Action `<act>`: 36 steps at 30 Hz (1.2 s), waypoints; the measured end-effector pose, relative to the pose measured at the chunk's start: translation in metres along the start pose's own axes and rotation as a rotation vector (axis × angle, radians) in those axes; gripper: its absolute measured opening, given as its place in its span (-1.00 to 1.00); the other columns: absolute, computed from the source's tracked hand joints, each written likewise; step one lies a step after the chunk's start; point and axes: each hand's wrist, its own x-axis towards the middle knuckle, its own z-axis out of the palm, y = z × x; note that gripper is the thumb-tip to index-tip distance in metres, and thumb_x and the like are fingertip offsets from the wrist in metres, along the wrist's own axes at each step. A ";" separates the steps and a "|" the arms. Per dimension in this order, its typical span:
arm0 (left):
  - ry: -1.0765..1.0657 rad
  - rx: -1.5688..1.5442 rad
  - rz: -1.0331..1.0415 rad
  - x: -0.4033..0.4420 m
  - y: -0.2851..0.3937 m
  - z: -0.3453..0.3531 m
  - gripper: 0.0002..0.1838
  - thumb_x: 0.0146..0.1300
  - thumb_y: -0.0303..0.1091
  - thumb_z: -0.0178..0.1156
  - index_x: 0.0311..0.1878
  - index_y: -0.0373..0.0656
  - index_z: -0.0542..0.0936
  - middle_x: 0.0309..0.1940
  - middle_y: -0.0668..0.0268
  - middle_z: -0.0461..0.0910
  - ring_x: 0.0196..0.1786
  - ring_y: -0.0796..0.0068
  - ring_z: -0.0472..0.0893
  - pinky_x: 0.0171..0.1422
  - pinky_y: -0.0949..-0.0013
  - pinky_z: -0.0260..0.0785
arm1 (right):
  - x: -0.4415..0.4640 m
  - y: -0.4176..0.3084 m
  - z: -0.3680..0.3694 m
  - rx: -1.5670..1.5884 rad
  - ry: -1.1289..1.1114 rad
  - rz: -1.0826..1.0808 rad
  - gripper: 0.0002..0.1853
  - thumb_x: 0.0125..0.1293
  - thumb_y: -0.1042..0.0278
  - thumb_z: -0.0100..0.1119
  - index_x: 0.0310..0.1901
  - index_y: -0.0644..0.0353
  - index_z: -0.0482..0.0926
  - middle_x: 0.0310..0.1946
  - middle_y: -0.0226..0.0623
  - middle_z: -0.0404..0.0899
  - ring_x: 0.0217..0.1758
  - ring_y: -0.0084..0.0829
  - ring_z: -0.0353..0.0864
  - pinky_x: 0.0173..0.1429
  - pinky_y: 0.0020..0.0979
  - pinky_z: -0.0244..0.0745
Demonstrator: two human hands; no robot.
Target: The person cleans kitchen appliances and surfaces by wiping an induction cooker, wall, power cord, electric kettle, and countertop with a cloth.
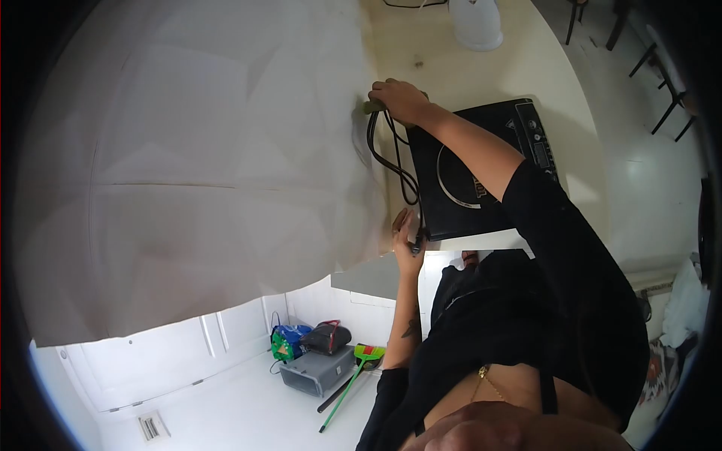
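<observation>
The left hand (407,234) curls by the cord's plug (417,245); I can't tell its grip; the black cooker (451,219) lies flat on the table (534,49); the right hand (400,101) squeezes a green thing (369,107); best keep the cord (371,141) loops loose.

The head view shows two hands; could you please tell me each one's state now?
Left hand: holding the black cable near its end.
Right hand: closed on a greenish item, unclear what.
</observation>
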 end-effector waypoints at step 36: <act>0.140 -0.822 -0.338 0.116 0.004 0.039 -0.68 0.45 -0.08 -0.07 -0.32 -0.12 0.36 -0.62 0.45 0.21 -0.57 0.62 0.23 -0.44 0.50 0.25 | -0.113 0.104 -0.032 -0.031 -0.044 0.493 -0.58 0.23 -0.04 0.09 -0.26 0.23 0.62 -0.34 -0.08 0.60 -0.18 -0.01 0.58 -0.06 -0.10 0.48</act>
